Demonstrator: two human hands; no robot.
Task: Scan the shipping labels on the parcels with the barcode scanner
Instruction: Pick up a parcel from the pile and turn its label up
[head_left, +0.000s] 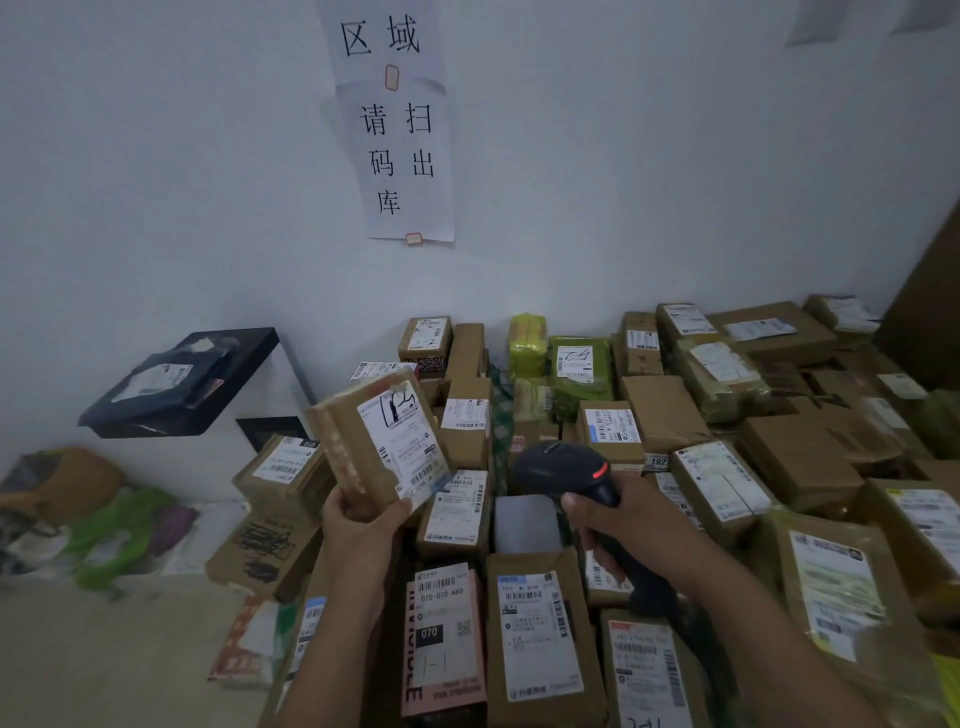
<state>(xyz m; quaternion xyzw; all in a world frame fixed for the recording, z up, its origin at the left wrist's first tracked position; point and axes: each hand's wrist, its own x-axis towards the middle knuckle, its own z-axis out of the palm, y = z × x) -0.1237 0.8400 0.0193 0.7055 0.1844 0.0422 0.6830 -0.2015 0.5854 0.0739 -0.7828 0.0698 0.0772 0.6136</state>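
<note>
Left hand (363, 525) grips small brown cardboard parcel (376, 447) by bottom edge, lifted above pile, white label tilted toward scanner. Right hand (618, 530) wraps handle of black pistol-grip barcode scanner (571, 473), nose aimed at label. Likely mid-scan.

One scanner (563, 467), one held parcel (363, 441), two wall notices (402, 166) — piled parcels (540, 634) beyond counting.
</note>
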